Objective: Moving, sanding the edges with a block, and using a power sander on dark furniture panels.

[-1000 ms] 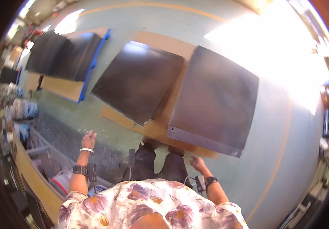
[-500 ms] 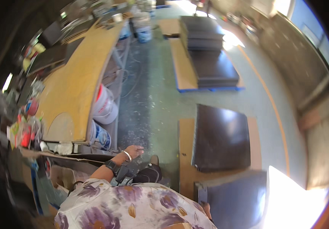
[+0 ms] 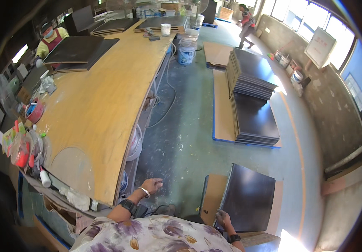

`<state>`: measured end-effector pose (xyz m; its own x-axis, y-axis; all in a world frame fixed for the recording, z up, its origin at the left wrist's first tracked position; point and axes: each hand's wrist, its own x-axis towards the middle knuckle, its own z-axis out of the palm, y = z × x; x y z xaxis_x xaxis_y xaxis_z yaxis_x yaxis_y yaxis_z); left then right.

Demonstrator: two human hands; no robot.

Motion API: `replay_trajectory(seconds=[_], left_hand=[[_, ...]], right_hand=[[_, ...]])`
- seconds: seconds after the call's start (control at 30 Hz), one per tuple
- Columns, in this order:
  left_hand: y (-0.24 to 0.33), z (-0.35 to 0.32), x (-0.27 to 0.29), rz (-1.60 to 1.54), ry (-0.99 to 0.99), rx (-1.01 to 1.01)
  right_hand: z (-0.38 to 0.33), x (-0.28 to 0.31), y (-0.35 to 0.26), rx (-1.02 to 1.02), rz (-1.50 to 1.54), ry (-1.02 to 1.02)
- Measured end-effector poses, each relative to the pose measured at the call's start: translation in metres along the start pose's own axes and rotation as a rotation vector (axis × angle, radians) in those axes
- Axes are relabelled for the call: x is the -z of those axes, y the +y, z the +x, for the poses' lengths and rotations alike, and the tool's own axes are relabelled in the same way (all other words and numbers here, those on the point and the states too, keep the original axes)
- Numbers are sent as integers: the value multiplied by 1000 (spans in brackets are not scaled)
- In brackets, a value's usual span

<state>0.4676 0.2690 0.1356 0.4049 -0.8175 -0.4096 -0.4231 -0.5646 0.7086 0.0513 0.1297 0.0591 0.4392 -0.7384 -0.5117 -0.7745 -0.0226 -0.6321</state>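
Note:
My left hand (image 3: 152, 185), with a white bangle and a dark watch on its wrist, is held over the floor beside the yellow table. Its fingers are loosely bent, and nothing shows in them. Low on the right, my right hand (image 3: 223, 219) is at the near left edge of a dark glossy panel (image 3: 248, 197), its fingers curled at that edge; the fingertips are partly hidden. This panel lies on top of a stack resting on brown board (image 3: 214, 195). The brown edge of another stack (image 3: 256, 240) shows just nearer to me.
The long yellow table (image 3: 97, 113) fills the left, with tools and a red tub (image 3: 34, 111) along its edge. Taller panel stacks (image 3: 256, 111) stand ahead on a pallet. Buckets (image 3: 186, 54) and a hose lie by the table. One co-worker (image 3: 51, 42) handles panels; another person (image 3: 246, 26) walks behind.
My view has tilted up, so the scene sits lower in the picture. My right hand has moved forward from the nearer panel to the left edge of the one beyond.

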Motion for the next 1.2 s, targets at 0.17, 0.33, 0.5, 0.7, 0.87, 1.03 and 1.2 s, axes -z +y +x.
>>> replay_trajectory(seconds=[0.17,0.33,0.5,0.7,0.87,1.03,1.2], left_hand=[[-5,53,15,-60,-64,-43],[16,130,44,-122,-27,74],[73,222,81,84,-37,40],[117,304,135,-105,70,18],[234,356,254,-317,369,-364],[352,399,367,-456,634,-941],[433,463,430,-371,488,-1500]], right_hand=[[55,25,-18,106,-244,-2],[123,61,-20,-165,-124,-145],[237,80,5,-53,-279,-239],[391,135,-128,178,-123,-74],[494,239,-375,379,217,79],[478,365,-582,915,498,328],[457,430,-698,1438,420,399]])
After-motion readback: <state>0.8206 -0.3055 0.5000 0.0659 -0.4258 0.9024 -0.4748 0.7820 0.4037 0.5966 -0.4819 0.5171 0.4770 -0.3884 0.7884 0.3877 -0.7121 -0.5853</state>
